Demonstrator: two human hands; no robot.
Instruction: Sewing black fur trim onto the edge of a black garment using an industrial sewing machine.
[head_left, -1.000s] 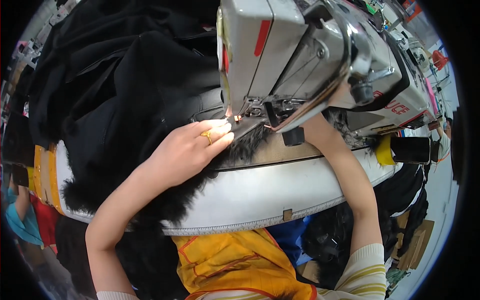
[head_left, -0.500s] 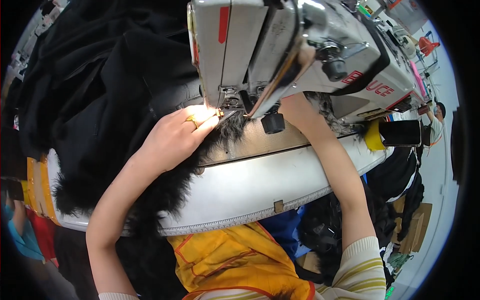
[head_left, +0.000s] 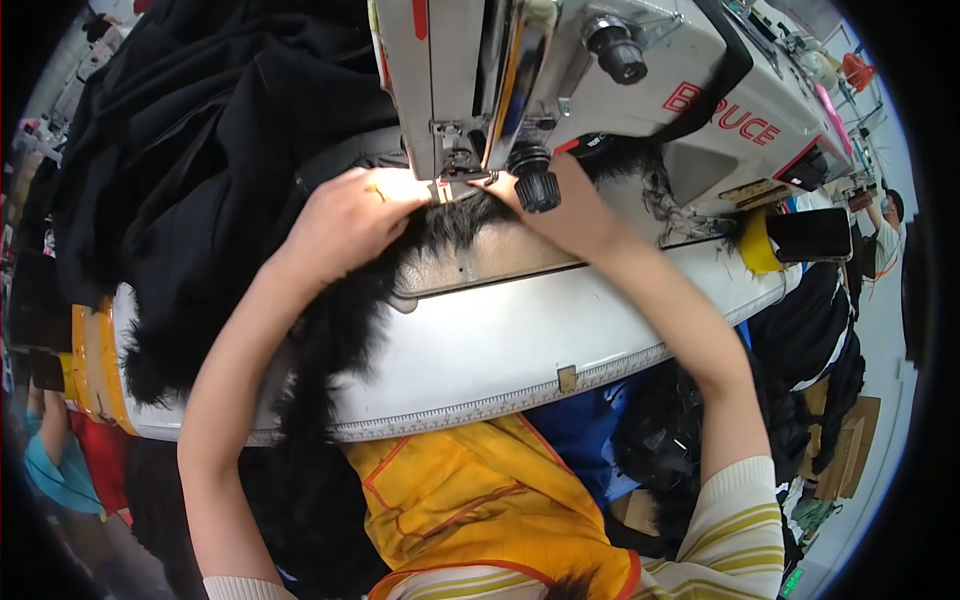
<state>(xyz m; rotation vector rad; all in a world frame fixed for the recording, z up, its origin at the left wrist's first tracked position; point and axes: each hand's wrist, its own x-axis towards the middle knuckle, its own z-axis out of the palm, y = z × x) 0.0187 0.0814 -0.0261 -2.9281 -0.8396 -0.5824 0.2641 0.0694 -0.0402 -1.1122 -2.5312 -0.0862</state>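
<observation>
A black garment with a shaggy fur edge lies under the head of a white sewing machine. My left hand, wearing a gold-coloured ring, is closed on the garment just left of the presser foot. Its fingertips curl down into the cloth and fur. From the other side my right hand reaches in, its fingertips at the fur beside the presser foot. A black knob covers part of these fingers, so their grip is only partly visible.
The white table has a ruler strip along its front edge. A dark phone-like device stands at the right beside yellow material. Orange tape wraps the table's left end. Dark cloth hangs at the lower right; other people appear at both sides.
My right hand has come out from behind the machine head toward the presser foot. The left hand's fingers have shifted slightly on the garment. The whole view has tilted a little.
</observation>
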